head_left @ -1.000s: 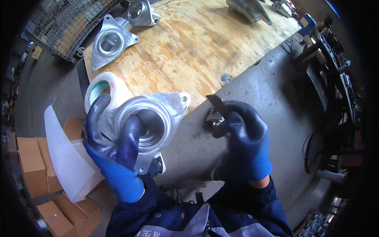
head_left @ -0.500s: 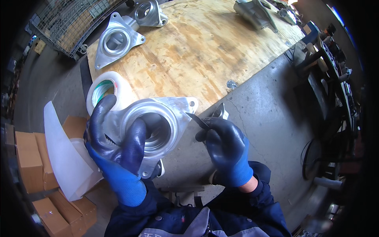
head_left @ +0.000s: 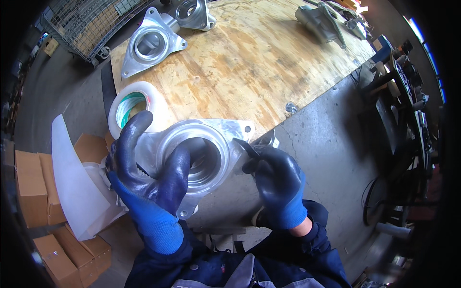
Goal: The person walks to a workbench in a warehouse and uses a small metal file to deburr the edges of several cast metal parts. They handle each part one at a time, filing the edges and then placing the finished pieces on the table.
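My left hand [head_left: 149, 180] is closed on a silvery metal flange housing [head_left: 224, 158], with the thumb hooked into its round bore and the fingers wrapped around the far left side. The housing is held up in front of me at the bench's near edge. A small, dark, pointed blade [head_left: 246, 147] sticks out from between thumb and fingers of my right hand [head_left: 281, 182], which is closed on it. Its tip lies at the right edge of the flange, below the corner hole, and seems to touch it. The blade's rear end is hidden in the glove.
A roll of clear tape [head_left: 115, 115] lies on the wooden bench top [head_left: 235, 72] behind the housing. Similar castings [head_left: 132, 60] stand at the far left, another [head_left: 321, 24] at the far right. White sheeting [head_left: 77, 187] and cardboard boxes [head_left: 31, 187] are at left, a cluttered rack [head_left: 408, 91] at right.
The whole view has shifted slightly. The housing and blade sit a little farther right in the picture; the blade tip remains by the flange edge and both grips are unchanged.
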### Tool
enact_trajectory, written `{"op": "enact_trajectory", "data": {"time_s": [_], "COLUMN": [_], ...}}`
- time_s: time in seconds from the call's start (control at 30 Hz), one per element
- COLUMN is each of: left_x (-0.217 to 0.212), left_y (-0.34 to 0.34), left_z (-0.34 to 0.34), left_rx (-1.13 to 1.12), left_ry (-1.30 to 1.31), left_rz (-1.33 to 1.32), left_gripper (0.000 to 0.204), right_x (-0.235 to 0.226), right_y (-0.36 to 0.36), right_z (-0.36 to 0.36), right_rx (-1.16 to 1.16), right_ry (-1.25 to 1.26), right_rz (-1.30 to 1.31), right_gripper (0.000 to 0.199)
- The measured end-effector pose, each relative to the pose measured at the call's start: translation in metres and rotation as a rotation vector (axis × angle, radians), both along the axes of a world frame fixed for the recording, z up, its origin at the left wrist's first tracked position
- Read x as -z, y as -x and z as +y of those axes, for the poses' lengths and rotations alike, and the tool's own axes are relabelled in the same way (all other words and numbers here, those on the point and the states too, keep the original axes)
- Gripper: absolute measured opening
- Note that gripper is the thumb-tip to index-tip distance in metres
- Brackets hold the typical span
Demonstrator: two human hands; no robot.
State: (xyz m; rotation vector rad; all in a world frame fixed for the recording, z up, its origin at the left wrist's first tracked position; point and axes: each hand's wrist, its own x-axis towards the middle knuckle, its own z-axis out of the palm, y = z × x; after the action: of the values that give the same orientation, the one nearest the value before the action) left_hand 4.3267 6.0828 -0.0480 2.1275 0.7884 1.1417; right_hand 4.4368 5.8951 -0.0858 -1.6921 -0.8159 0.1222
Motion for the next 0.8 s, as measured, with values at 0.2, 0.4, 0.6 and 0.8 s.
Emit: {"op": "enact_trajectory", "data": {"time_s": [0.2,0.4,0.6,0.8], "left_x": [-0.0015,0.003,0.001,0.0016], "left_y": [-0.0006,0.0001,-0.0008,-0.0008], "left_z": [-0.0003,0.0026,0.0015,0.0014], "left_rx": [0.033,0.013,0.008,0.007], "left_ry": [0.038,-0.036,-0.003,-0.01], "left_rz": [-0.037,0.005,-0.012,-0.01], "left_gripper": [0.066,0.066,0.066,0.065], "right_x": [0.004,0.0042,0.003,0.0026], "right_y": [-0.0012,-0.0009,-0.0014,-0.0027], "right_z": [-0.0017,0.0008,0.0024,0.0012], "right_rx": [0.002,0.0,0.005,-0.011], "right_ry": [0.005,-0.029,-0.033,-0.027], "right_rz": [-0.008,0.017,0.004,-0.01], "right_gripper": [0.021,0.02,0.02,0.021]}}
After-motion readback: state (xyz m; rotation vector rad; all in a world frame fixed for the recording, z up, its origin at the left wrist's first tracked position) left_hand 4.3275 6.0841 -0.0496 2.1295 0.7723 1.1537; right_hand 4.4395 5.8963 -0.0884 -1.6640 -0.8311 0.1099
